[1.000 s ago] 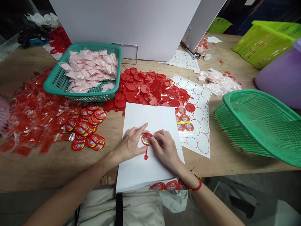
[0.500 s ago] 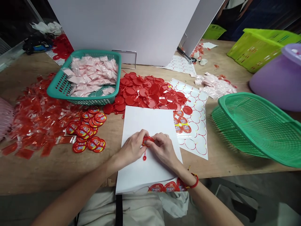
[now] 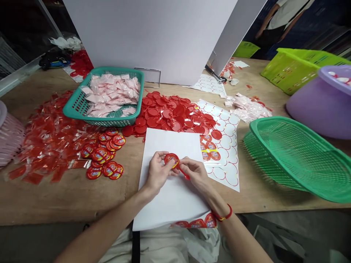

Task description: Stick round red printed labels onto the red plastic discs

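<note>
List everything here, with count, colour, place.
Table: one, brown, below
Panel: one, white, rear
Tool: one, dark, rear
Tub: one, purple, right
Crates: two, lime, rear
Mesh basket: one, green, right
Square basket: one, teal, left
Ribbed basket: one, pink, left
Pouches: many, red, left
Packets: many, pink, left and right
Plain discs: many, red, centre
Printed discs: many, red, left
Sticker sheets: several, white, scattered
Paper: one, white, front
Held disc: one, red, over paper
Person: one, white top, rear
Left fingers: several, on disc
Right fingers: several, on its tab
</note>
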### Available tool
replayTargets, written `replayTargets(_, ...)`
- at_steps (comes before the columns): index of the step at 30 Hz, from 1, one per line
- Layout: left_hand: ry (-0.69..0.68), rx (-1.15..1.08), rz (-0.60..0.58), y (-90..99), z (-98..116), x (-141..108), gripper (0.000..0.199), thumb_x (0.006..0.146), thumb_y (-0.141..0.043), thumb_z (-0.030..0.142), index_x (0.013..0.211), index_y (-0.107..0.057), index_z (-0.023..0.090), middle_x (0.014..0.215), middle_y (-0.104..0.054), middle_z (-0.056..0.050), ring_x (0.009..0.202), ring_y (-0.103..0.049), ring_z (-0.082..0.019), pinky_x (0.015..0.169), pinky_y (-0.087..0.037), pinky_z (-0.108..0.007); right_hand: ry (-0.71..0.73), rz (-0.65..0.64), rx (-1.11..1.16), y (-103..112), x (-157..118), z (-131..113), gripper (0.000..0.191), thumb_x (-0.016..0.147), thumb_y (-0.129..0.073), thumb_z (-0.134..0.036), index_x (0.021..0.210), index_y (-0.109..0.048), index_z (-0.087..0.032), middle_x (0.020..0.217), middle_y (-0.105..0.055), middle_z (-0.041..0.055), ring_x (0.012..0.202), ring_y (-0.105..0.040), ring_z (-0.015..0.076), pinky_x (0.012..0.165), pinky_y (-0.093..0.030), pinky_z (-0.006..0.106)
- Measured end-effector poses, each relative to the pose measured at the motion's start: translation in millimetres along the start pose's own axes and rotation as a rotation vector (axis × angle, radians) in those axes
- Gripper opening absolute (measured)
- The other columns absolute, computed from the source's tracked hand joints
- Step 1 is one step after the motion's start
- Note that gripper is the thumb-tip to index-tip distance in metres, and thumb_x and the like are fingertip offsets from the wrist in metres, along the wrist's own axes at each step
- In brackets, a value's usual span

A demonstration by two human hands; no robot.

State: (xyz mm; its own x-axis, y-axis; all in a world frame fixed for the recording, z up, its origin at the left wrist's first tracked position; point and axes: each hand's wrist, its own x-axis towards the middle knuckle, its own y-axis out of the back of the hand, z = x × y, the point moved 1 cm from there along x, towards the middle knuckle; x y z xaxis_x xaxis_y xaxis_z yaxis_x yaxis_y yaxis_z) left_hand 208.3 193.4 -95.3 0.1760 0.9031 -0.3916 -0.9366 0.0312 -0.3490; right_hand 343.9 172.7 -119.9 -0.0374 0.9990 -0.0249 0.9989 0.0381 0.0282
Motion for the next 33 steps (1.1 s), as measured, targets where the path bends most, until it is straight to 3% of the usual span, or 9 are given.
replayTargets(5,-0.052,-0.063,0.083,-7.0,-8.0,-5.4,0.039,0.063,-0.069,0.029,0.086,-0.04,0.017,0.081,-0.055,0.0,0.048,-0.061,-0.01,0.046,-0.053,-0.025,0.058,-0.07,-0.032,-0.2,2.9,-2.8,0.025,0.08,-0.054,-0.044,0.077,-0.062,-0.02,0.075,-0.057,0.0021,0.072,-0.052,0.0154,0.068,-0.041,0.029)
replayTargets(9,-0.078,-0.022,0.12,-7.9,-7.7,-11.4,0.036,0.068,-0.065,0.036,0.085,-0.038,0.018,0.079,-0.056,0.001,0.053,-0.061,-0.01,0.048,-0.054,-0.025,0.098,-0.086,-0.193,-3.4,1.4,-1.1,0.028,0.086,-0.042,-0.042,0.073,-0.052,-0.02,0.071,-0.052,0.0011,0.069,-0.048,0.0151,0.067,-0.039,0.03)
replayTargets(13,-0.162,0.111,0.03,-0.9,-8.9,-15.0,0.026,0.08,-0.048,0.043,0.081,-0.04,0.019,0.081,-0.055,0.0,0.069,-0.062,-0.012,0.059,-0.055,-0.026,0.172,-0.021,-0.497,-8.2,-0.1,0.6,0.023,0.089,-0.035,-0.032,0.071,-0.044,-0.021,0.068,-0.048,-0.0007,0.065,-0.044,0.0147,0.069,-0.035,0.031)
replayTargets(16,-0.23,0.222,0.01,3.8,-17.1,-11.3,0.03,0.073,-0.06,0.035,0.085,-0.037,0.02,0.074,-0.055,0.003,0.06,-0.061,-0.01,0.058,-0.054,-0.025,0.233,-0.01,-0.611,-10.4,0.2,-0.8,0.022,0.089,-0.034,-0.027,0.07,-0.043,-0.021,0.066,-0.049,-0.0008,0.064,-0.044,0.0148,0.068,-0.035,0.032)
replayTargets(22,-0.187,0.194,0.07,3.6,-23.6,-3.4,0.031,0.069,-0.061,0.031,0.084,-0.035,0.022,0.076,-0.056,0.002,0.051,-0.06,-0.01,0.047,-0.05,-0.022,0.169,-0.107,-0.424,-3.2,-0.7,-1.0,0.021,0.085,-0.044,-0.037,0.076,-0.054,-0.021,0.074,-0.059,0.0041,0.07,-0.053,0.0178,0.067,-0.04,0.031)
replayTargets(28,-0.28,0.612,0.074,1.2,-6.8,-9.5,0.024,0.067,-0.06,0.021,0.08,-0.04,0.022,0.068,-0.058,0.0,0.062,-0.06,-0.017,0.058,-0.049,-0.028,0.122,-0.082,-0.308,6.8,0.1,15.0,0.027,0.078,-0.052,-0.046,0.069,-0.056,-0.022,0.065,-0.056,0.003,0.061,-0.051,0.0174,0.057,-0.042,0.029)
replayTargets(33,-0.31,0.543,0.055,3.8,-9.0,-6.1,0.022,0.069,-0.059,0.019,0.086,-0.044,0.022,0.075,-0.062,-0.001,0.063,-0.061,-0.014,0.057,-0.049,-0.024,0.091,-0.066,-0.278,6.2,2.6,13.8,0.026,0.076,-0.055,-0.046,0.07,-0.06,-0.021,0.068,-0.059,0.0048,0.065,-0.054,0.0188,0.06,-0.043,0.03)
